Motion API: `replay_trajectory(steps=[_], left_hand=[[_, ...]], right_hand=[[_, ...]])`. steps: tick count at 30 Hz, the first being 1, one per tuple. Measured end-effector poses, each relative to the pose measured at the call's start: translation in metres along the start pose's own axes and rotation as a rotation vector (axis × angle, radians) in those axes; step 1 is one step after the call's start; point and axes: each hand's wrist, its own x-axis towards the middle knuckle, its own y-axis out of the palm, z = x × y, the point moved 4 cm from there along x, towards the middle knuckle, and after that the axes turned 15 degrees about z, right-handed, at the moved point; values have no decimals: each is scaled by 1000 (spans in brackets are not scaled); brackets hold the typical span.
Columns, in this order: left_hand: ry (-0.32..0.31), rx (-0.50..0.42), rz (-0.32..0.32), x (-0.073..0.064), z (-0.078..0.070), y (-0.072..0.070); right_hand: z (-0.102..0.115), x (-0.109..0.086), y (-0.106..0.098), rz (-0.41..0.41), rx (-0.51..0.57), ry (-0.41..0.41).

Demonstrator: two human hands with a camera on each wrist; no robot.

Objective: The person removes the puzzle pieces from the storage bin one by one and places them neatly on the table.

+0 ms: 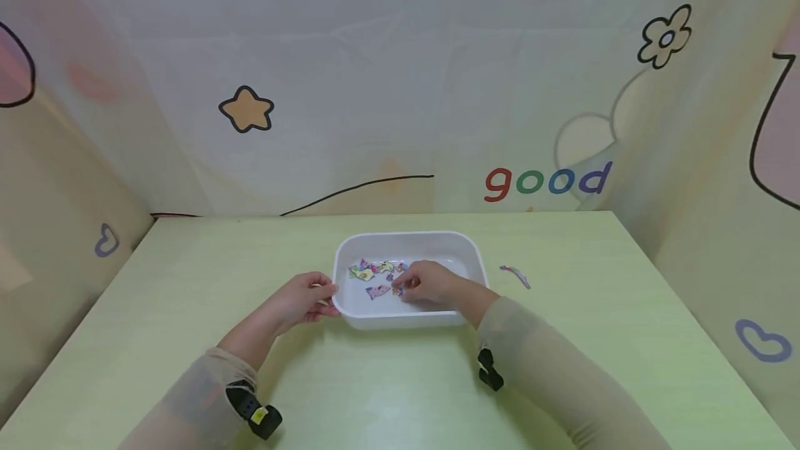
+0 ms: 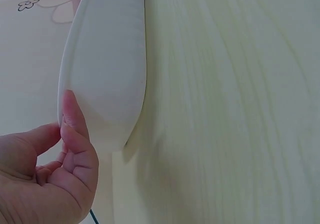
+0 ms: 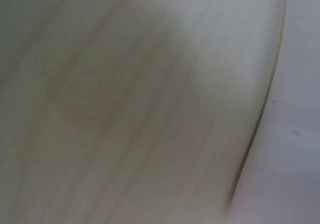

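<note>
A white rectangular plastic tray point(image 1: 406, 321) sits on the table, with several small colourful cut-out pieces point(image 1: 364, 273) inside, mostly at its left. My left hand point(image 1: 306, 301) pinches the tray's left rim; in the left wrist view the thumb and fingers of that hand point(image 2: 65, 174) meet at the edge of the tray point(image 2: 107, 69). Over the tray's middle, my right hand point(image 1: 431, 282) reaches down with bent fingers, a small orange-and-blue piece point(image 1: 397, 291) between fingertips and thumb. Just left of it lies a pink piece point(image 1: 378, 292). The right wrist view shows only table and tray wall point(image 3: 285, 149), no hand.
A thin curved strip in pink and blue point(image 1: 516, 276) lies on the pale wood-grain table point(image 1: 387, 394), right of the tray. A printed cloth backdrop point(image 1: 400, 110) stands behind the table and along both sides.
</note>
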Motion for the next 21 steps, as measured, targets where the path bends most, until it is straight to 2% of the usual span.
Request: replay_trajectory(steps=[5,10,15,18,21], left_hand=[[6,-1,-13,0,-1,-2],[3,12,-5,-3,-2,-1],[6,14,-18,-5,-3,0],[11,17,-17,-4,-2,-1],[-1,13,-22,-2,-1,-1]], right_hand=[[8,2,-1,-44,-103,-60],[10,3,1,-31,-134,-46],[10,1,0,-33,-33,-15],[7,-2,-4,-48,28,-22],[5,-8,-8,-54,38,-47]])
